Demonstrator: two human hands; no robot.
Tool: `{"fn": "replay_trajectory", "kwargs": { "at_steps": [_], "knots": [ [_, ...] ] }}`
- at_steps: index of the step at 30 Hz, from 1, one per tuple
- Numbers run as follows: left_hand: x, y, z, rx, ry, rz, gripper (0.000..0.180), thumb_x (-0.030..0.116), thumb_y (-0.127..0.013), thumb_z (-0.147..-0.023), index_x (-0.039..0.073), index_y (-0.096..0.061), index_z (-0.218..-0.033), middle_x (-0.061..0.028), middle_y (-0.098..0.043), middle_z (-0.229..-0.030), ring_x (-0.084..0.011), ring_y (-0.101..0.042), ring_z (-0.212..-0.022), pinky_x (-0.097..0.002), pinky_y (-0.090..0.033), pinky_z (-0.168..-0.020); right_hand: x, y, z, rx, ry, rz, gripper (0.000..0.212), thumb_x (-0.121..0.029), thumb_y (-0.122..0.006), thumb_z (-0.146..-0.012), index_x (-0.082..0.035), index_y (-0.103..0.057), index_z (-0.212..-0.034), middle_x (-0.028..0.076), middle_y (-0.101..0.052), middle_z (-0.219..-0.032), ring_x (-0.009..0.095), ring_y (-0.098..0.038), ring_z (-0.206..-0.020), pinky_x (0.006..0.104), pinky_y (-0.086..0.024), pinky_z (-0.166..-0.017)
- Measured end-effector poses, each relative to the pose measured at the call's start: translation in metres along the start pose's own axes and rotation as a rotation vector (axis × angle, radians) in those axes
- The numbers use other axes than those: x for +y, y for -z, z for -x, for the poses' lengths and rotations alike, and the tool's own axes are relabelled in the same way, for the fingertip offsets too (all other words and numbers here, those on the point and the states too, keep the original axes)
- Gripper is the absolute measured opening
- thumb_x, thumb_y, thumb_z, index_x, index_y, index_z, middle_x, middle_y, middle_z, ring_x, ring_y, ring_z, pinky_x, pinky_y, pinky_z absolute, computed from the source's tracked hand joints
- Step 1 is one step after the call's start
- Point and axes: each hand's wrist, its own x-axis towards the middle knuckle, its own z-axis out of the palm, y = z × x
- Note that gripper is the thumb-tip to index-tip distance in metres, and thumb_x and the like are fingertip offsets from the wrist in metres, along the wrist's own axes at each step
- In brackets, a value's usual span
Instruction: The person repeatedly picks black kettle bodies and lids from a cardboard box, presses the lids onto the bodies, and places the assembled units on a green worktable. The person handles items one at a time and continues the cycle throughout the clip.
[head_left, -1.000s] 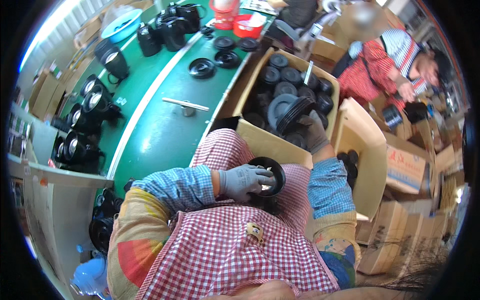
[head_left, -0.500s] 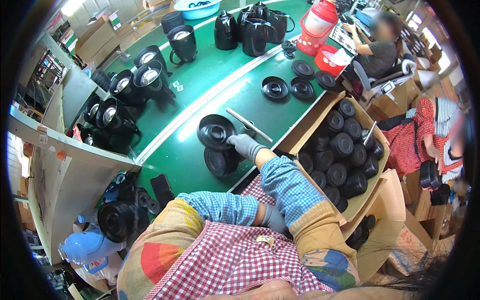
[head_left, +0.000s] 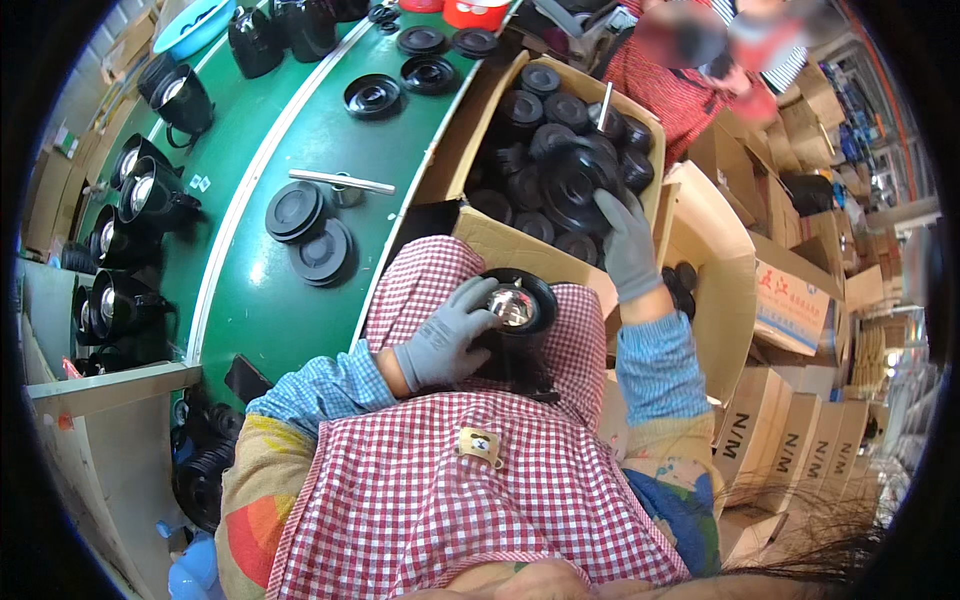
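Observation:
A black jug (head_left: 540, 317) with a shiny silver inside sits tilted on my lap, between the knees. My grey-gloved left hand (head_left: 448, 338) is closed at its rim, fingertips beside the silver part. My right hand (head_left: 628, 245), also gloved, grips the edge of a black ringed disc (head_left: 572, 186) by fingers and thumb. That disc is above the open cardboard box (head_left: 480, 228) of round black parts. On the green table lie stacked black discs (head_left: 296, 210), beside a metal rod (head_left: 342, 181) with a small cylinder against it.
More black discs (head_left: 372, 95) lie farther along the table. Black jugs (head_left: 147, 200) with silver insides line its left side, near a blue basin (head_left: 195, 28). Another open carton (head_left: 715, 260) stands right of the box. A person in red (head_left: 660, 85) is beyond it.
My right hand has carried the black disc from the table stack to over the box. The view has turned right. My left hand, half hidden before, now shows at the jug.

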Motion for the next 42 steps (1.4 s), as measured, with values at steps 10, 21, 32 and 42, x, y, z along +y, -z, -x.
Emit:
{"fn": "replay_trajectory", "kwargs": {
  "at_steps": [10, 21, 32, 42],
  "knots": [
    [-0.033, 0.039, -0.062, -0.29, -0.023, 0.605, 0.02, -0.009, -0.066, -0.06, 0.001, -0.064, -0.077, -0.0244, -0.035, -0.159, -0.0353, -0.047, -0.138, -0.0408, -0.042, -0.11, 0.013, 0.048, 0.156, 0.299, 0.054, 0.186, 0.046, -0.022, -0.064, -0.1, 0.008, -0.055, -0.134, 0.017, -0.064, -0.126, 0.022, -0.061, -0.119, 0.032, -0.045, -0.105],
    [-0.052, -0.031, -0.067, -0.542, 0.51, 1.54, 0.046, 0.013, -0.047, -0.1, 0.004, -0.047, -0.145, -0.0157, -0.056, -0.122, -0.0212, -0.053, -0.103, -0.0307, -0.042, -0.09, 0.011, 0.002, 0.182, 0.527, -0.155, -0.353, 0.038, -0.023, -0.059, -0.104, 0.003, -0.056, -0.131, 0.009, -0.064, -0.123, 0.016, -0.061, -0.11, 0.0306, -0.049, -0.098],
    [0.034, -0.01, -0.059, -0.2, 0.342, 0.66, 0.045, 0.004, -0.048, -0.094, 0.0, -0.055, -0.138, -0.0182, -0.049, -0.147, -0.0297, -0.047, -0.138, -0.0358, -0.034, -0.116, 0.018, -0.043, 0.171, 0.462, 0.035, -0.461, 0.036, -0.01, -0.058, -0.103, 0.0, -0.049, -0.136, 0.006, -0.061, -0.12, 0.013, -0.059, -0.108, 0.0274, -0.049, -0.095],
    [0.068, 0.002, -0.057, -0.513, -0.45, -0.46, 0.036, 0.028, -0.088, -0.064, 0.003, -0.067, -0.079, -0.0228, -0.056, -0.138, -0.0444, -0.051, -0.131, -0.0548, -0.04, -0.111, 0.035, -0.035, 0.153, 0.462, -0.072, -0.226, 0.031, -0.015, -0.06, -0.102, 0.001, -0.056, -0.128, 0.006, -0.062, -0.111, 0.012, -0.057, -0.1, 0.0284, -0.048, -0.091]
  ]
}}
